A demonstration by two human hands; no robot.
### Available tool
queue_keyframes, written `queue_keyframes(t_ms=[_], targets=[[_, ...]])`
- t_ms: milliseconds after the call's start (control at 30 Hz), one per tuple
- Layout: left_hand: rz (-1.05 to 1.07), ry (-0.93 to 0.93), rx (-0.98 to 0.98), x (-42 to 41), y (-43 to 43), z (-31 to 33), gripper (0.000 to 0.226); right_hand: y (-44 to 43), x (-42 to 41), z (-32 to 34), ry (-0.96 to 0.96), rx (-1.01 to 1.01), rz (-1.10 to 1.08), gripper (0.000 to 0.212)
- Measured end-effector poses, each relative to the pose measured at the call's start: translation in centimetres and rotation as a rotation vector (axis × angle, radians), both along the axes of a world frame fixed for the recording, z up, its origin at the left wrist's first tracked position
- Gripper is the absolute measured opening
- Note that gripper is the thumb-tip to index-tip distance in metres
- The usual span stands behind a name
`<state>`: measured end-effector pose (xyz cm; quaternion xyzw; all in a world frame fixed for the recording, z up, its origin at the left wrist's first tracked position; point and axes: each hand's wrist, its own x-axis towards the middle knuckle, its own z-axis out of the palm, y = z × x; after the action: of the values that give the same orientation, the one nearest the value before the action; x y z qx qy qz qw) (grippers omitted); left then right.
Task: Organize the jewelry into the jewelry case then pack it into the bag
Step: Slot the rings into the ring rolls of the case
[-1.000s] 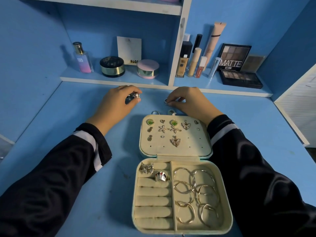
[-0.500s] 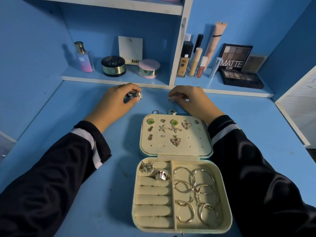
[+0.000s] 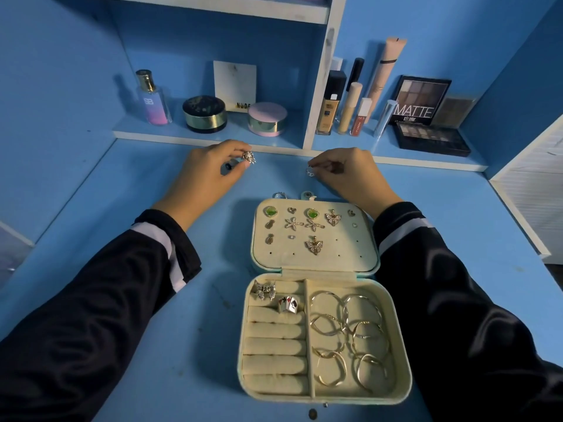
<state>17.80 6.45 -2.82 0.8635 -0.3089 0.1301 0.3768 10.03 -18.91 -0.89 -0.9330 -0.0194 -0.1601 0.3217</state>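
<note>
The blue desk (image 3: 122,214) lies bare to the left of the left hand (image 3: 204,175) and to the right of the right hand (image 3: 350,175). Just beyond both sets of fingertips runs the white lip of the shelf (image 3: 213,137). It carries a perfume bottle (image 3: 150,99), a dark jar (image 3: 204,114) and a pink jar (image 3: 267,118) past the left hand, and a MATTE palette (image 3: 422,100) past the right hand.

Nearer the person than both hands, the jewelry case (image 3: 344,254) lies open flat. It has a cream lining, with earrings (image 3: 313,225) pinned on the lid pad. Two rings (image 3: 288,304) sit in the roll slots of the left compartment and gold hoops (image 3: 350,336) in the right.

The left hand's thumb and forefinger pinch a silver ring (image 3: 249,156), and its other fingers are curled. The right hand pinches a small silver piece (image 3: 310,171) at its fingertips; whether this touches the desk cannot be told.
</note>
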Motion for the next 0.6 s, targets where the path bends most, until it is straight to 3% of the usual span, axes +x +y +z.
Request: queue_keyframes(t_ms=[200,467,600], targets=[[-0.076,0.223,-0.245,-2.4,0.1,0.3,0.023,0.2,-2.0,0.5,-0.034,0.084,-0.047,0.014],[-0.125,0.256,-0.381,-6.9,0.7,1.3,0.017,1.8,-6.9,1.7,-0.019,0.4,-0.092,0.014],[-0.187,0.278,-0.411,-9.2,1.4,1.6,0.017,2.7,-9.4,1.7,-0.063,0.459,-0.08,0.014]])
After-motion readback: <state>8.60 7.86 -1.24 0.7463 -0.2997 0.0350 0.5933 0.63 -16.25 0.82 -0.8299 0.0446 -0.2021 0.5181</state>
